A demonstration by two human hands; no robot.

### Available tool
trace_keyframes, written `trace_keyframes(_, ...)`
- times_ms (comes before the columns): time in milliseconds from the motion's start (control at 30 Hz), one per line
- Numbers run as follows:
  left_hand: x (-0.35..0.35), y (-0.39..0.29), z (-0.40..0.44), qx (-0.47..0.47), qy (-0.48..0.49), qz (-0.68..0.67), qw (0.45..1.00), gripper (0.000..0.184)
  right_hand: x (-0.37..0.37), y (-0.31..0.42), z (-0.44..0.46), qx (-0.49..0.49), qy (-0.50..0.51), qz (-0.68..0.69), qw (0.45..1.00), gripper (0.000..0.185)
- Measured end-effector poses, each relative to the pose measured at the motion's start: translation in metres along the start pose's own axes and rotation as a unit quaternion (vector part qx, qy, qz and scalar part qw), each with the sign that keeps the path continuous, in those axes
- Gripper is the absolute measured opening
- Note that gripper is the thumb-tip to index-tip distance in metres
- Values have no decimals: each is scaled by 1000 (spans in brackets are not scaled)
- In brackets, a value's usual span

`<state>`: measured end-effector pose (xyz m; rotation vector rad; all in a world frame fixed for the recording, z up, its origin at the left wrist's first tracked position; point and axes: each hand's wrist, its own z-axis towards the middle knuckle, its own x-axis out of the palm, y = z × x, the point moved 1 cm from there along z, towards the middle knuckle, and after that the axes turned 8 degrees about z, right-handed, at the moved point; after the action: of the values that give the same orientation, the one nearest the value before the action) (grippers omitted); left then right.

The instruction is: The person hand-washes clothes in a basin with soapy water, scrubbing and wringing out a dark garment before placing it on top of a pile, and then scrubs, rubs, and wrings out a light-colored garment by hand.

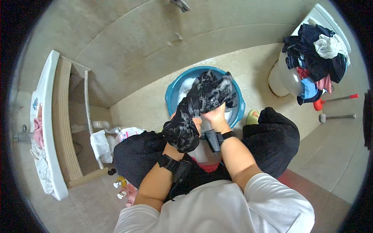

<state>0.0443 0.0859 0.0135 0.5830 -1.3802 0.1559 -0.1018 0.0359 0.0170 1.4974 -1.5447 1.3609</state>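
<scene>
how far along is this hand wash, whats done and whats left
Done: the dark cloth looks wet and lathered, with white suds on it. In hand: the left hand and right hand hold it over the blue basin. Left: probably rinsing, since suds still cling. Whether the clothes pile is washed, I can't tell.
</scene>
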Motion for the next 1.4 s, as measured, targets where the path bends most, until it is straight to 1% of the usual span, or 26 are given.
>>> trace_keyframes(67,46,13,9,-39,74,54,995,42,15,13,11,3,34,-54,998,44)
trace_keyframes(100,71,20,10,48,-163,154,973,36,23,20,14,44,49,-70,995,41)
trace_keyframes(133,82,23,8,133,-389,241,879,32,34,24,15,84,63,-85,991,39)
trace_keyframes(167,79,21,7,141,-415,331,835,38,42,28,16,82,47,-145,985,37)
trace_keyframes(200,81,20,6,142,-415,328,837,38,40,37,24,68,19,-202,977,34)
trace_keyframes(300,94,9,14,-24,-415,585,697,36,60,42,28,88,-1,-337,937,27)
trace_keyframes(400,65,-11,31,-52,-372,739,559,47,65,35,35,22,-69,-462,884,30)
trace_keyframes(433,57,-14,35,-48,-374,736,562,47,51,40,46,-6,-101,-504,858,31)
trace_keyframes(467,50,-15,40,-29,-362,826,431,53,39,46,55,-1,-103,-507,856,31)
trace_keyframes(500,43,-15,44,-13,-342,894,288,58,26,51,61,-21,-166,-627,760,33)
trace_keyframes(533,34,-17,48,-12,-344,892,292,58,27,50,59,-42,-223,-731,643,35)
trace_keyframes(567,24,-18,50,-42,-378,891,250,64,28,48,55,-46,-149,-924,348,42)
trace_keyframes(600,20,-16,52,-72,-409,886,205,70,27,45,53,-41,-150,-925,345,42)
trace_keyframes(667,14,-14,53,-86,-428,886,158,68,28,42,48,-10,-150,-969,196,51)
trace_keyframes(700,14,-15,54,-92,-429,888,137,67,20,41,46,-71,-237,-892,379,45)
trace_keyframes(733,15,-16,53,-97,-431,890,117,66,16,46,45,-69,-236,-893,376,45)
trace_keyframes(800,21,-19,48,-102,-439,880,149,67,13,51,31,12,-180,-576,798,39)
trace_keyframes(867,29,-17,51,-104,-441,874,178,69,55,45,7,109,-162,-520,832,34)
trace_keyframes(1000,33,-4,62,-47,-402,902,149,77,59,39,10,-16,-168,-581,796,38)
trace_keyframes(1067,42,5,56,14,-372,904,211,70,60,52,11,-66,-159,-529,831,28)
trace_keyframes(1133,-25,-39,44,42,-300,698,649,69,78,52,0,-76,-141,-496,854,27)
trace_keyframes(1167,-5,-24,34,126,-329,648,675,70,79,58,1,-76,-140,-495,854,28)
trace_keyframes(1267,26,-9,24,-9,-493,391,777,85,90,59,-5,-88,-61,-473,874,32)
trace_keyframes(1300,23,-13,25,-6,-492,394,777,85,95,55,-9,-88,-56,-474,875,32)
trace_keyframes(1367,12,-21,31,-10,-307,243,920,86,105,45,-20,-121,10,-507,853,25)
trace_keyframes(1400,14,-24,37,-9,-307,247,919,86,106,43,-22,-122,14,-506,854,25)
